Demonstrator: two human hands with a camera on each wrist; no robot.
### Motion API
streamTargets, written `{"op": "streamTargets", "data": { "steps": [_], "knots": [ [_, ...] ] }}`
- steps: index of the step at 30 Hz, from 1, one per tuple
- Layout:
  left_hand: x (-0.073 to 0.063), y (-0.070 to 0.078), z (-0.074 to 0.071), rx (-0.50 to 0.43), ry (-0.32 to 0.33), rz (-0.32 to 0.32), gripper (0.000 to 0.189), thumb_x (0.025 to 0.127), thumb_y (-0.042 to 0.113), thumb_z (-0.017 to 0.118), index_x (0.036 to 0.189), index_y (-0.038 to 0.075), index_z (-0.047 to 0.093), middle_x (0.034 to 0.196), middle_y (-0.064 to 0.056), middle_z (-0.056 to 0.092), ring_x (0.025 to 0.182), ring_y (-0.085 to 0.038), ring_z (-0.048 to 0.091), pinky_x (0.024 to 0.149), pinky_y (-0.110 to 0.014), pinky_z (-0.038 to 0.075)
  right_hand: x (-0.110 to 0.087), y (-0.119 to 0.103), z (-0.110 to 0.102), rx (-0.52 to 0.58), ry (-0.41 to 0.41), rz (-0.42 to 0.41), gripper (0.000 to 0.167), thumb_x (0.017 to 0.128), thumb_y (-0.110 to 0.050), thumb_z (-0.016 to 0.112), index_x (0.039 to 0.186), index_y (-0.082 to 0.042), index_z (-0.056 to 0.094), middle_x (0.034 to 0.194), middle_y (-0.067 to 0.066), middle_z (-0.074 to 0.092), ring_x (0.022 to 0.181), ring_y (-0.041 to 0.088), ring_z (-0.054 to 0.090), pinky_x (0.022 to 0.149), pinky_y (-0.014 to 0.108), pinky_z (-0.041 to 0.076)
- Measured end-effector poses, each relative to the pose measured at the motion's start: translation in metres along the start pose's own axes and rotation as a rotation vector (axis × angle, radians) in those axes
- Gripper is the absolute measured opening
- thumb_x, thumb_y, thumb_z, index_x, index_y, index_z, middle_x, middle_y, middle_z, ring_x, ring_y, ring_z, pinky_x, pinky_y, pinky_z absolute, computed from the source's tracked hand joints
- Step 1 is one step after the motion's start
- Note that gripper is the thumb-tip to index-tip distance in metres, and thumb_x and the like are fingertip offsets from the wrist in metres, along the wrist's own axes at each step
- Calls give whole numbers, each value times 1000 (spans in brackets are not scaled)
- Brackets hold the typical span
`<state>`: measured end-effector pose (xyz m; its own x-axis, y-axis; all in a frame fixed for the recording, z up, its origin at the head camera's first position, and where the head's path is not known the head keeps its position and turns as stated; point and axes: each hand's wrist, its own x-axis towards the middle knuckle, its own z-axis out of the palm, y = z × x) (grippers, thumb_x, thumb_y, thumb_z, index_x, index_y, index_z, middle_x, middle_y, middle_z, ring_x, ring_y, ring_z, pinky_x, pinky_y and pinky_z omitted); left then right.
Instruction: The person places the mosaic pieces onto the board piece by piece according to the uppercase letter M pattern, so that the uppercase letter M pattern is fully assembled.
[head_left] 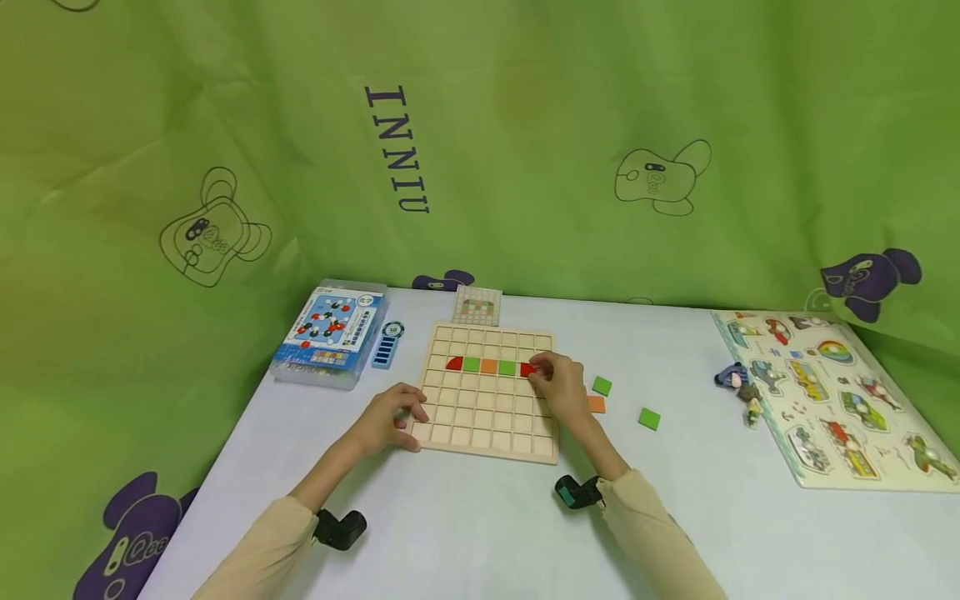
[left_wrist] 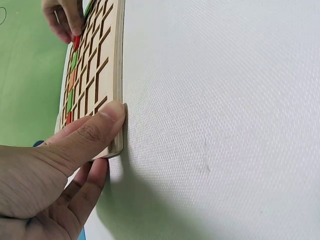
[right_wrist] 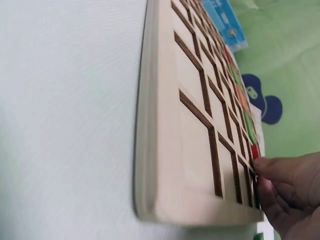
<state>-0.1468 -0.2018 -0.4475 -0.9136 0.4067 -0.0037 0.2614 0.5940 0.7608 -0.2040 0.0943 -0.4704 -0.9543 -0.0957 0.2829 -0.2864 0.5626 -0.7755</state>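
Note:
A wooden grid board (head_left: pixel 483 398) lies on the white table. Across one of its upper rows runs a line of tiles: a red rounded piece (head_left: pixel 454 363) at the left end, then green, an orange tile (head_left: pixel 489 367), green, and a red tile (head_left: pixel 527 369). My right hand (head_left: pixel 562 387) pinches that right-end red tile between thumb and fingertips, at its cell. At the near left corner, my left hand (head_left: pixel 386 417) grips the board, thumb (left_wrist: pixel 112 111) on the edge and fingers at the side. Fingers partly cover the red tile in the right wrist view.
Right of the board lie loose green tiles (head_left: pixel 649 418) and an orange tile (head_left: pixel 596 404). Behind it is a pattern card (head_left: pixel 477 307). A boxed set (head_left: pixel 322 329) and blue strip (head_left: pixel 385 350) stand left; small figurines (head_left: pixel 738 383) and a picture puzzle (head_left: pixel 817 417) lie right.

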Motion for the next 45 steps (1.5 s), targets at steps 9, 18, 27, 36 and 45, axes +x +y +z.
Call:
{"op": "streamTargets", "data": {
  "steps": [9,18,27,36,45],
  "knots": [
    [-2,-2,-1,3,-5,12,31,60,-6,84,83,0,64,118,-20,54,111,-40,50,72,-31,50,-3,-5,-6,53,-67,32,29,76,10,73,104,12,65,97,22,69,84,32,66,75,37,55],
    [0,-3,0,26,10,6,31,60,-5,85,83,2,65,118,-18,55,111,-38,51,73,-30,49,-43,23,-90,47,-93,34,32,83,5,69,115,7,62,108,22,67,93,35,65,80,37,54],
    [-1,-3,-1,25,12,8,32,59,-5,85,82,2,65,118,-19,55,111,-39,51,70,-30,49,-97,72,-154,-109,-44,58,40,78,0,76,116,4,63,107,20,66,91,18,64,77,20,52],
    [1,-3,1,14,3,11,32,59,-8,84,83,1,66,118,-20,55,112,-40,51,71,-30,49,-99,92,-152,-85,-8,31,32,78,0,75,108,4,65,91,16,69,69,0,55,60,12,45],
    [1,-2,0,24,1,11,31,59,-8,84,83,0,66,118,-20,55,111,-40,51,70,-29,49,-90,98,-153,-64,-101,7,30,81,0,73,110,0,66,74,2,57,61,4,48,53,19,40]
  ]
}}
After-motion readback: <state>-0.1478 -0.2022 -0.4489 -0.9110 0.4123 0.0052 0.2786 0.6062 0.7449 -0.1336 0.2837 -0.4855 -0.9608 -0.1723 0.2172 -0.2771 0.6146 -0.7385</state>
